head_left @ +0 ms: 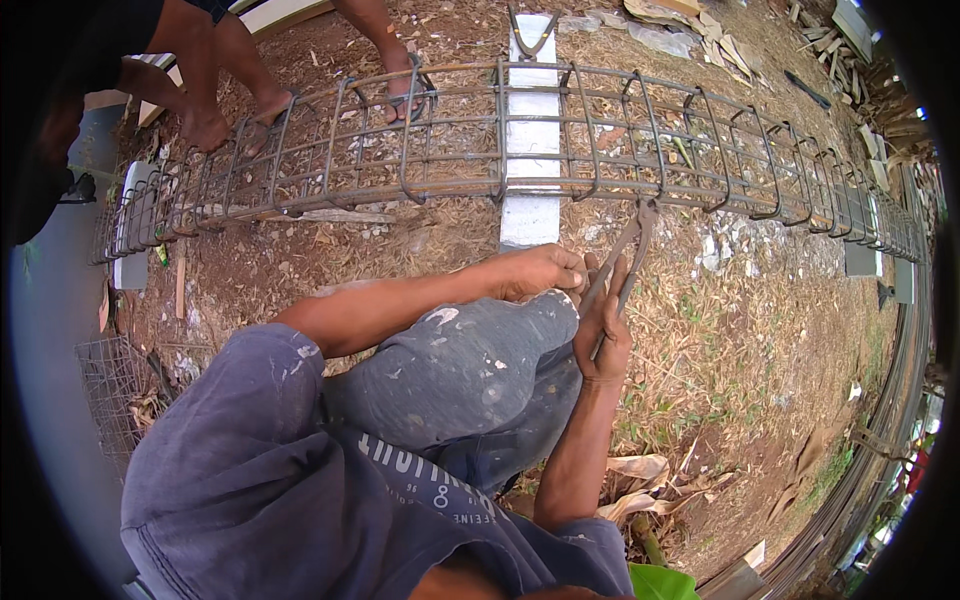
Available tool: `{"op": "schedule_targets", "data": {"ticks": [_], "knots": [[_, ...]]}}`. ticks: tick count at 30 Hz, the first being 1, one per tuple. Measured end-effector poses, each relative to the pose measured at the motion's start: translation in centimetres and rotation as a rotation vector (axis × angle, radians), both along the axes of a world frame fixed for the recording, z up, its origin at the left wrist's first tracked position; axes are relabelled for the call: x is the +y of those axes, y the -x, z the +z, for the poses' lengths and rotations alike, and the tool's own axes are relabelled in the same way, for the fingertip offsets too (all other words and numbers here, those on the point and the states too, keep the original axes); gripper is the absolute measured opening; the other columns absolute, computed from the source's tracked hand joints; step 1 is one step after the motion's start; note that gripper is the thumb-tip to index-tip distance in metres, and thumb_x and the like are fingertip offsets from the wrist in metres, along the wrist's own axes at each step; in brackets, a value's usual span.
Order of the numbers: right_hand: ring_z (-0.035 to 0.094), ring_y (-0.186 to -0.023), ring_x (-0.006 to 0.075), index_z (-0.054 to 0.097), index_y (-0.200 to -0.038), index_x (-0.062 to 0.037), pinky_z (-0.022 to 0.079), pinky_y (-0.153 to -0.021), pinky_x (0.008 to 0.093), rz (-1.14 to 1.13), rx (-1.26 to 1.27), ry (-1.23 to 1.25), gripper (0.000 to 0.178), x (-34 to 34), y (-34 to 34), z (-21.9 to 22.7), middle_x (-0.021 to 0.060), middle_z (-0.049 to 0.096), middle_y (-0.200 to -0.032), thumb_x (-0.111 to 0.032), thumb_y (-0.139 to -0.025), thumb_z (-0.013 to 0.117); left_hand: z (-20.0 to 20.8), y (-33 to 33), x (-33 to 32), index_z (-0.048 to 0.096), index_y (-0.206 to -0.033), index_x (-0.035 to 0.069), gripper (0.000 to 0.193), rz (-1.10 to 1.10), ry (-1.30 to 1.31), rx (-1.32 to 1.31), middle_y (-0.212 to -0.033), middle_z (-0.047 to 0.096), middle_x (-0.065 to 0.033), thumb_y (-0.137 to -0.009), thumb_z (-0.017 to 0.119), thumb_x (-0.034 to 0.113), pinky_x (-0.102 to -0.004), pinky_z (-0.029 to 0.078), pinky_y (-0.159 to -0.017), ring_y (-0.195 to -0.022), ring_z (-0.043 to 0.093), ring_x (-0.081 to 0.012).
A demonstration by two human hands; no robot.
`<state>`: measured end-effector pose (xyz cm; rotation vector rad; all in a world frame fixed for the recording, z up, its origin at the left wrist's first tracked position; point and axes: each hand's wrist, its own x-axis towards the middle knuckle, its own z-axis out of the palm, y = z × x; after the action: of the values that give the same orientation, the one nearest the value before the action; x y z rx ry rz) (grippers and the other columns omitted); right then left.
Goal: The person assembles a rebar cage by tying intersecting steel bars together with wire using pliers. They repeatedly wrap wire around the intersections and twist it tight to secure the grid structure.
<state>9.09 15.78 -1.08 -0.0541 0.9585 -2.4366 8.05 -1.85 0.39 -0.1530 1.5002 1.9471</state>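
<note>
A long cage of steel reinforcing bars [502,130] lies across in front of me, with square stirrups along it. My right hand [606,340] is closed around the handles of a pair of pincers [647,212]. The pincers' head points away from me, at the cage's near lower bar; whether the jaws touch it I cannot tell. My left hand [545,272] is just above my knee, close beside the pincer handles. Its fingers are pinched together, and what they hold, if anything, is hidden.
A white block [530,218] runs under the cage. Another hand tool [531,54] with spread handles lies at its far end. At the far left, a co-worker's hand [205,130] reaches toward the cage. Wire mesh [105,385] is at left, long bars [895,400] at right.
</note>
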Motion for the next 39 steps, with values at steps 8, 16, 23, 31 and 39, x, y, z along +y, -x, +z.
{"op": "schedule_targets", "data": {"ticks": [8,16,23,31,39], "knots": [[0.057,-0.071,0.0183,0.029,-0.148,-0.0006,0.049,-0.068,0.0337,0.005,0.341,-1.048,0.069,-1.1,4.3,1.0,0.0067,0.057,-0.082,-0.007,-0.086,0.059,-1.3,-1.0,-3.5,0.063,-0.095,0.001,0.015,0.176,-0.148,-0.106,-0.074,0.068,-0.0142,-0.093,0.056,0.014,-0.0388,0.052,-0.078,-0.074,0.068,-0.0247],[0.058,-0.081,0.0216,0.026,-0.15,-0.0027,0.046,-0.079,0.0315,0.165,0.344,-1.143,0.075,-2.7,3.4,1.5,0.0148,0.063,-0.095,-0.005,-0.083,0.059,-0.1,-2.7,-5.7,0.057,-0.098,0.002,0.017,0.715,-0.135,-0.062,-0.076,0.062,-0.0052,-0.099,0.048,0.016,-0.0332,0.051,-0.058,-0.062,0.06,-0.0162],[0.06,-0.11,0.0345,0.026,-0.15,-0.0062,0.046,-0.093,0.0394,-0.051,0.467,-1.063,0.074,-5.7,1.7,0.7,0.0252,0.054,-0.128,-0.007,-0.085,0.061,0.3,-3.4,-9.1,0.055,-0.096,0.004,0.015,1.193,-0.046,-0.082,-0.067,0.049,-0.0016,-0.099,0.044,0.013,-0.0328,0.046,-0.052,-0.054,0.049,-0.0144],[0.065,-0.09,0.0338,0.029,-0.149,-0.0063,0.048,-0.082,0.0395,0.104,0.346,-0.943,0.074,-10.5,-1.0,-1.4,0.0243,0.065,-0.097,-0.013,-0.084,0.065,-0.5,-7.1,-13.1,0.056,-0.108,0.001,0.02,1.611,0.208,-0.258,-0.072,0.044,0.0007,-0.097,0.045,0.015,-0.0248,0.029,-0.042,-0.054,0.036,-0.0088],[0.063,-0.081,0.0237,0.029,-0.149,-0.0043,0.048,-0.077,0.0348,0.201,0.469,-0.969,0.072,-11.0,-1.2,-0.8,0.017,0.066,-0.095,-0.007,-0.085,0.063,-0.6,-7.5,-15.0,0.062,-0.106,0.006,0.019,1.514,0.402,-0.163,-0.07,0.045,0.0,-0.094,0.049,0.015,-0.0237,0.029,-0.041,-0.052,0.037,-0.0082]]}}
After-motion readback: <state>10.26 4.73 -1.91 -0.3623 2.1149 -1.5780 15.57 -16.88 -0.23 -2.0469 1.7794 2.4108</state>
